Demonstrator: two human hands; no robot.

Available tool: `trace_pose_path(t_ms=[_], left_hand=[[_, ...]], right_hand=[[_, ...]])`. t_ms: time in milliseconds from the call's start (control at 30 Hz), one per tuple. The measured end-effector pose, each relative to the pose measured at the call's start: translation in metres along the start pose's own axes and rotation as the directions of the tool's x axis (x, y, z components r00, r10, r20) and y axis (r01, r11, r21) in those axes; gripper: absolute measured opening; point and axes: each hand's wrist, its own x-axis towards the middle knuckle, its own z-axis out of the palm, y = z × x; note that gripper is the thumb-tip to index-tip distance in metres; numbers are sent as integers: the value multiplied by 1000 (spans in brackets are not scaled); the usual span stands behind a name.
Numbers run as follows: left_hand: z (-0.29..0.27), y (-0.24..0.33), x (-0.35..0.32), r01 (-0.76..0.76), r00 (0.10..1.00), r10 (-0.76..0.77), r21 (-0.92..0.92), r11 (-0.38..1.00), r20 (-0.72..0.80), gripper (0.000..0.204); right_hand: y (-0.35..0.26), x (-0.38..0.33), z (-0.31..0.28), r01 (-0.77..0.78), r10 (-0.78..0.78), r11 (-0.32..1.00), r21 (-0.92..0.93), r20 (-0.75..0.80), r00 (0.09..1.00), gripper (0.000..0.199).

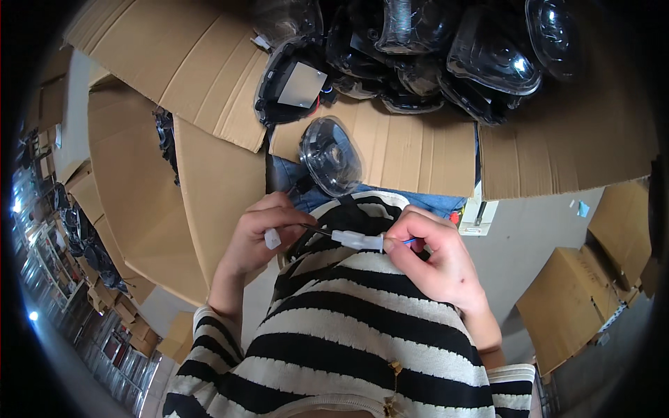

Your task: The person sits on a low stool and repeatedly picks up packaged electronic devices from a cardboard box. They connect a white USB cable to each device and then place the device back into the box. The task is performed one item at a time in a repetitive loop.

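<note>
White connector [357,240] stretched between two hands, near a heap of clear lamps

At the left, a tall cardboard box [132,188] is seen with its flaps spread; dark, glossy parts [166,143] are glimpsed along its inner side, too hidden to be identified. At the right, brown cartons [561,306] are placed on the grey floor [516,230]; their contents cannot be told. On the far side, ridged cardboard sheets [411,150] are laid under a heap of lamp units [495,56], whose curved, transparent covers are set in black plastic housings. One housing at the left of the heap is fitted with a flat silvery plate [302,85].

A single rounded lamp [331,157] with a clear, shiny cover is tilted at the near edge of the cardboard, above blue denim [286,174].

The smooth, blocky connector is held in front of the black-and-white striped knit top [362,306]. Its right end and a thin blue wire [409,241] are pinched between the thumb and forefinger of the right hand [435,254]. A dark cable [317,229] at its left is pinched by the fingertips of the left hand [261,230], below which another white plastic piece [272,238] is seen.
</note>
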Motion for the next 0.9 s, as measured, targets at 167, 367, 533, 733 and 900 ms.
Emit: trace_pose_path(t_ms=[167, 367, 533, 733, 900], left_hand=[[7, 5, 5, -71, 997, 72, 184, 980, 3, 19], [-7, 38, -18, -127, 938, 95, -77, 989, -335, 9], [-152, 79, -86, -625, 715, 359, -317, 714, -600, 20], [-280, -19, -111, 305, 568, 439, 674, 673, -696, 19], [-221, -123, -55, 427, 784, -100, 415, 803, -613, 20]], right_hand=[[10, -1, 4, -6, 2, 997, -78, -49, 999, 3], [13, -17, -22, 20, 2, 969, 245, -93, 996, 1], [27, -27, -25, -33, 59, 981, 194, -131, 990, 2], [24, -20, -11, 35, -33, 989, 146, -18, 999, 1], [23, -25, -14, 45, -43, 990, 131, -17, 999, 2]])
